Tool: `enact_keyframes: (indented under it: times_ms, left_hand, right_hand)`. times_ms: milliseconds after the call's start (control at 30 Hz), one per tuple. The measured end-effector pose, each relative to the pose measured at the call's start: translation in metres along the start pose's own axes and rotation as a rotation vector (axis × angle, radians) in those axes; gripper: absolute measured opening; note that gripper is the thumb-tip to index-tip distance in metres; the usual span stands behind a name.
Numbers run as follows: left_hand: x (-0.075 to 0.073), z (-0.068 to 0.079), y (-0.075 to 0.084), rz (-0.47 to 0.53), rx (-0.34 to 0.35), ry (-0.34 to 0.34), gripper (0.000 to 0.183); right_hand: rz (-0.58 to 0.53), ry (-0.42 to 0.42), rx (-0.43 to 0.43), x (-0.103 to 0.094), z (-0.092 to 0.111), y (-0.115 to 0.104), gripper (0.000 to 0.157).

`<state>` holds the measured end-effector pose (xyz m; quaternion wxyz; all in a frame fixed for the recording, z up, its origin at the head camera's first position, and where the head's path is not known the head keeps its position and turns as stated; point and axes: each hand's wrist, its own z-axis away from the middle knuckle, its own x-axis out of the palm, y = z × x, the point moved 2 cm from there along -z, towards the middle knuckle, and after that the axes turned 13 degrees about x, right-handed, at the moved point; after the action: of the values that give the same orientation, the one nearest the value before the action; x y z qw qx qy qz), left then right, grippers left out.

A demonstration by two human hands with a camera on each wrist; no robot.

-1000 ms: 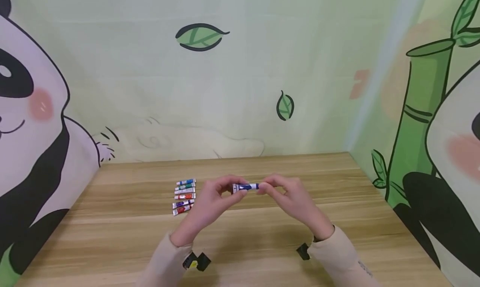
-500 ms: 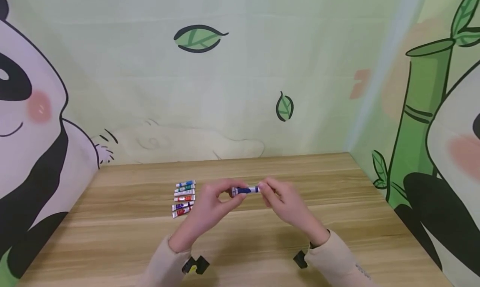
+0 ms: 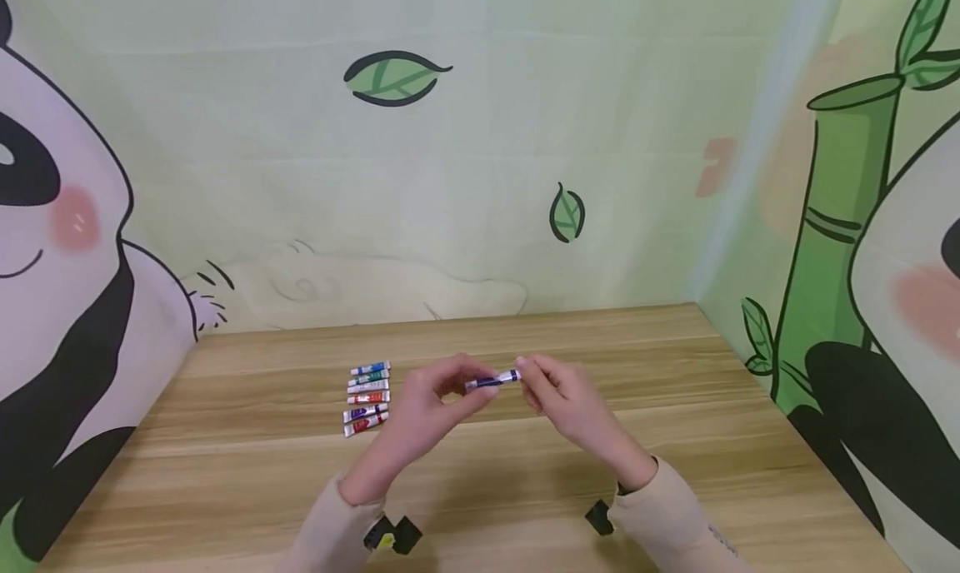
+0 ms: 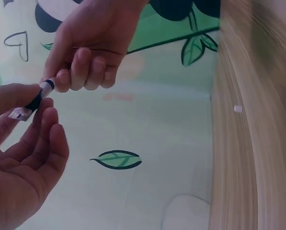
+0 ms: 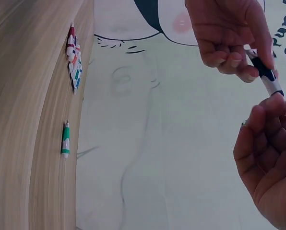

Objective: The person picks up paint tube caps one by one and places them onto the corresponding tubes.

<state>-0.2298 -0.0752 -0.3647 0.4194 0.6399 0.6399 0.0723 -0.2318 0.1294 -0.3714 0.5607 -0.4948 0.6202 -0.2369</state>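
A small dark-blue and white paint tube (image 3: 492, 381) is held above the table between both hands. My left hand (image 3: 431, 402) pinches its flat crimped end between thumb and fingers. My right hand (image 3: 570, 402) pinches the opposite, cap end, and its fingertips hide the cap. The left wrist view shows the same tube (image 4: 35, 100) slanting between the thumb of my left hand (image 4: 28, 172) and the curled fingers of my right hand (image 4: 92, 52). Seen from the right wrist, the tube (image 5: 265, 74) runs down into my right fingertips.
Left of my hands, several paint tubes (image 3: 368, 397) lie in a column on the wooden table (image 3: 247, 465). A green-and-white tube (image 5: 66, 140) lies apart from them in the right wrist view. Behind the table hangs a backdrop (image 3: 480, 165) printed with pandas and leaves.
The tube has rolled about its length, showing a narrower side, and its cap end tilts up slightly. My right hand has turned at the wrist, fingers curling more; my left hand barely moved.
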Motion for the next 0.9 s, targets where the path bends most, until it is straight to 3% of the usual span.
enact_keyframes:
  times_ms: [133,400,667,900]
  left_hand:
    - [-0.002,0.001,-0.001,0.110,-0.153,-0.022,0.017]
    - [-0.005,-0.001,-0.001,0.060,-0.187,-0.071,0.025]
    - [-0.007,0.001,0.000,0.000,-0.187,-0.076,0.023]
    - [-0.013,0.007,-0.002,-0.080,-0.206,-0.069,0.018]
  right_hand:
    - [0.037,-0.006,-0.097,-0.001,0.000,-0.001,0.024]
    - [0.129,0.028,-0.228,0.000,0.000,-0.002,0.020]
    - [0.165,0.016,-0.197,0.004,0.002,-0.004,0.023]
    - [0.145,-0.029,-0.097,0.006,0.000,-0.001,0.018]
